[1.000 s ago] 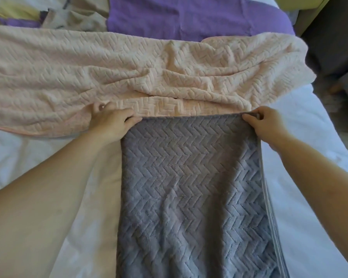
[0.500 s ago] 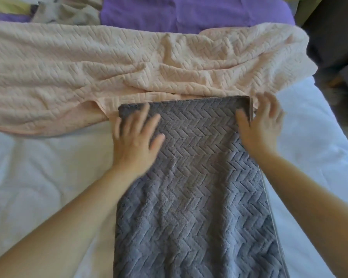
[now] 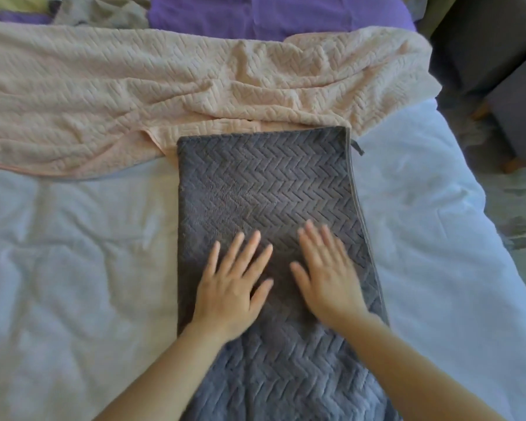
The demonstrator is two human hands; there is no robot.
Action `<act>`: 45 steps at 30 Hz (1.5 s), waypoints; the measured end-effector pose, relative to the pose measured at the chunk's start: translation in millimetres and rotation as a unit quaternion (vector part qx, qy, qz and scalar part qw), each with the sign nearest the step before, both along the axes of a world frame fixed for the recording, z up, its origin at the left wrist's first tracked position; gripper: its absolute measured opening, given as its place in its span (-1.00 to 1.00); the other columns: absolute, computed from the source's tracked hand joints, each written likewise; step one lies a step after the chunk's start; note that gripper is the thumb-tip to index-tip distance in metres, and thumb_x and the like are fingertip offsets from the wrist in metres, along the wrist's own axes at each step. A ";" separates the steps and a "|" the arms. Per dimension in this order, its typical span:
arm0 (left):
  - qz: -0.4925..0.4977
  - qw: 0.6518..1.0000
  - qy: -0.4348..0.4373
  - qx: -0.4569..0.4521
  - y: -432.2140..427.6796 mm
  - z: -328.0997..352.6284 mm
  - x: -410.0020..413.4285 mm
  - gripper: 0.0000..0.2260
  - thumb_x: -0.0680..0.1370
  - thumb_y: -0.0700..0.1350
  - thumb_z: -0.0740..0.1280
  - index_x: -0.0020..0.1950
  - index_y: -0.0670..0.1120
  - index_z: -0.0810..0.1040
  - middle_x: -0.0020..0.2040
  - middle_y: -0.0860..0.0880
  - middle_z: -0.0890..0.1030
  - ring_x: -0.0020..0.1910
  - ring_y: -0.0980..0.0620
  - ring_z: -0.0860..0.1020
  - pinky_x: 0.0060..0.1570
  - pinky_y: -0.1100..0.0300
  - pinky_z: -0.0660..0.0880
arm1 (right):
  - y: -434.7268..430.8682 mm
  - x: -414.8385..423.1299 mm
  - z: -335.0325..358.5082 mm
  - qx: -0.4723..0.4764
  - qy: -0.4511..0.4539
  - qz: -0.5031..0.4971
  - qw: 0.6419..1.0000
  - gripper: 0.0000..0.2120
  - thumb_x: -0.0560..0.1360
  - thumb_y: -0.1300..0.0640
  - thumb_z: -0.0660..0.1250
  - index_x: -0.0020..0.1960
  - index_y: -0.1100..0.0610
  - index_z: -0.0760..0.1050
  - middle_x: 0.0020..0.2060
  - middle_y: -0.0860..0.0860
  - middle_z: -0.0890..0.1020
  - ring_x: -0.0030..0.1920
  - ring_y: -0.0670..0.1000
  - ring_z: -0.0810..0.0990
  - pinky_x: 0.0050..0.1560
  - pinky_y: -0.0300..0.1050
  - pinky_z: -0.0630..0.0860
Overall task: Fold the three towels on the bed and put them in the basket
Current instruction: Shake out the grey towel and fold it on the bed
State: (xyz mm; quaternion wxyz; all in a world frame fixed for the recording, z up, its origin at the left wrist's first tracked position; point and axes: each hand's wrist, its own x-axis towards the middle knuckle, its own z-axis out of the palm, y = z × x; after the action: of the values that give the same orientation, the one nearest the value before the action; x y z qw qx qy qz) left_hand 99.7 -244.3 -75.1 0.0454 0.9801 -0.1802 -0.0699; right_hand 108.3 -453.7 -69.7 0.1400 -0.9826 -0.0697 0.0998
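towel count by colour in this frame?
Grey towel: 1
Peach towel: 1
Total: 2. No third towel clearly identifiable; no basket in view.

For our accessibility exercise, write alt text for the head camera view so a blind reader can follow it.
Two open hands, left hand and right hand, press flat on a folded grey towel lying on a white bed. A rumpled peach towel lies spread beyond it, its edge under the grey towel's far end.
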 end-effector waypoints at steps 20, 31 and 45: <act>0.092 0.992 0.068 0.048 12.5 17.5 -218.5 -0.44 0.59 0.23 -0.13 0.55 0.04 0.06 0.56 -0.02 0.04 0.55 -0.09 0.02 0.49 -0.13 -0.09 | -55.5 -232.9 11.7 -0.047 0.078 -0.126 0.988 -0.40 0.57 -0.25 -0.24 0.55 -0.08 -0.15 0.53 -0.14 -0.15 0.52 -0.03 -0.26 0.52 -0.02 -0.20; 0.126 0.984 0.126 0.016 43.5 21.3 -353.4 -0.46 0.58 0.23 -0.03 0.53 0.07 0.20 0.55 -0.02 0.15 0.49 -0.15 0.22 0.36 -0.15 0.28 | -88.3 -355.9 5.1 -0.051 0.124 -0.139 0.981 -0.46 0.59 -0.19 -0.15 0.54 -0.15 -0.18 0.53 -0.18 -0.12 0.54 0.02 -0.08 0.51 0.02 -0.02; 0.253 0.862 0.266 -0.349 53.7 55.5 -375.5 -0.68 0.55 0.03 0.33 0.12 0.40 0.29 0.10 0.20 0.48 -0.07 0.18 0.54 -0.06 0.37 0.41 | -102.1 -371.9 52.8 0.312 0.179 -0.329 0.873 -0.80 0.54 0.16 0.32 0.00 -0.12 0.39 -0.13 0.06 0.55 -0.31 0.07 0.56 -0.48 -0.19 0.50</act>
State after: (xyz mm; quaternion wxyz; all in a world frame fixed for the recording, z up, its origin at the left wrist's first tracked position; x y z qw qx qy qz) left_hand -275.8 -190.6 -19.6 0.4470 0.8562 0.0800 -0.2463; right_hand -263.6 -555.8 -17.0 0.4745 -0.8190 0.2565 0.1953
